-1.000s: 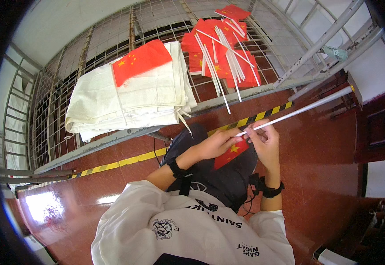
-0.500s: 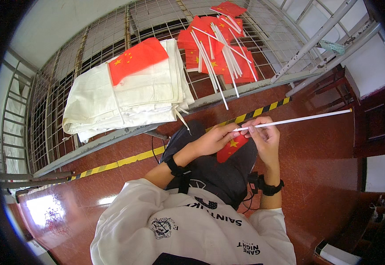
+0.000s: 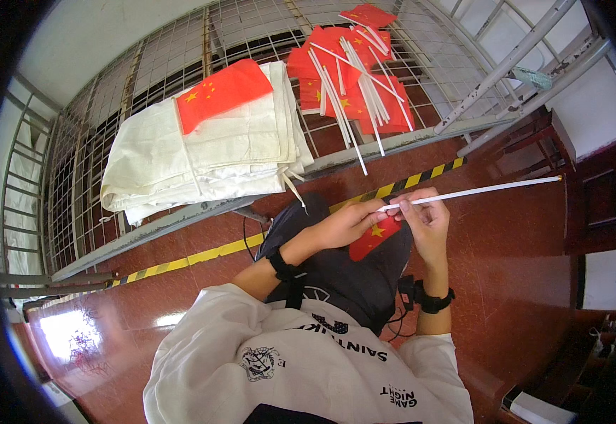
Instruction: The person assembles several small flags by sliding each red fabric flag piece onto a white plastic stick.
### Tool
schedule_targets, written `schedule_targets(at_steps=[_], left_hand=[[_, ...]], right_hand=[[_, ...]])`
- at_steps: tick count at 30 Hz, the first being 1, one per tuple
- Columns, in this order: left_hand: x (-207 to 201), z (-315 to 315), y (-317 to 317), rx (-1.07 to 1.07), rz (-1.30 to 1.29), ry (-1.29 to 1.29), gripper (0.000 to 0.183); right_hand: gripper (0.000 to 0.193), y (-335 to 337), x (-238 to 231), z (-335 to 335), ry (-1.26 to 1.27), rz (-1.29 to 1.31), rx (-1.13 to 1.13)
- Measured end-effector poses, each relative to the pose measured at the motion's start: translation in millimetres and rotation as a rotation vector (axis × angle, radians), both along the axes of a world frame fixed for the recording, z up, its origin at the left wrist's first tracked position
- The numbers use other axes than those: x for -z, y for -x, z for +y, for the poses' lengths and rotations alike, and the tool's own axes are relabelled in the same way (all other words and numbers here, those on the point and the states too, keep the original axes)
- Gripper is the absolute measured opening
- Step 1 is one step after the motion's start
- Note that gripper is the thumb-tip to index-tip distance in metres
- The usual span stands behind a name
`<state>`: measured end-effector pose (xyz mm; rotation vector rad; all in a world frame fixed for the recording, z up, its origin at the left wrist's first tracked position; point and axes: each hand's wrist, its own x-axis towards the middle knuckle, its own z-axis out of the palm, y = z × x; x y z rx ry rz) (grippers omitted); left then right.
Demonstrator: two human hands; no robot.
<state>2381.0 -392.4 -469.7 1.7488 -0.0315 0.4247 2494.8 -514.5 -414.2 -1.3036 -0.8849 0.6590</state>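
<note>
Above my lap, my left hand (image 3: 350,223) and my right hand (image 3: 423,218) meet with their fingers closed. Between them runs a thin white stick (image 3: 492,189), its long end pointing right to a yellowish tip. Under the fingers hangs a small red flag (image 3: 373,239) with yellow stars, close to the stick's left end. My left fingers pinch the flag's upper edge by the stick; my right thumb and fingers grip the stick itself. The exact join of cloth and stick is hidden by my fingers.
A metal mesh bed frame (image 3: 181,212) stands in front of me. On it lie folded white cloth (image 3: 202,166), a finished-looking red flag on a stick (image 3: 223,95), and a pile of red flags (image 3: 308,63) with several loose white sticks (image 3: 364,85). Yellow-black tape (image 3: 188,263) crosses the floor.
Both hands stay together on the stick and the flag, with only a slight shift. The stick's far end has moved marginally left in the picture.
</note>
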Motion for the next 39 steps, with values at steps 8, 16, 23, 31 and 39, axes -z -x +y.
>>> schedule_targets(at_steps=[8, 16, 23, 31, 39], left_hand=[[-3.1, 1.5, 0.4, 0.046, 0.057, -0.048, 0.018], [-0.3, -4.4, -2.0, 0.006, -0.005, -0.092, 0.017], [17.2, 3.9, -2.9, -0.021, 0.069, -0.345, 0.015], [19.6, -8.9, -16.2, -0.027, 0.047, -0.284, 0.017], [1.3, -24.1, -18.2, 0.021, 0.007, -0.139, 0.012]], right_hand=[[0.009, 0.0, 2.7, -4.0, 0.042, 0.033, 0.018], [0.027, -7.1, -2.4, 1.1, 0.155, -0.44, -0.058], [0.064, -67.5, -91.5, -16.9, -0.37, -0.606, 0.681], [0.067, -65.6, -46.7, -27.0, 0.098, -0.597, 0.149], [0.07, 1.5, -3.1, -5.1, 0.222, -0.49, -0.235]])
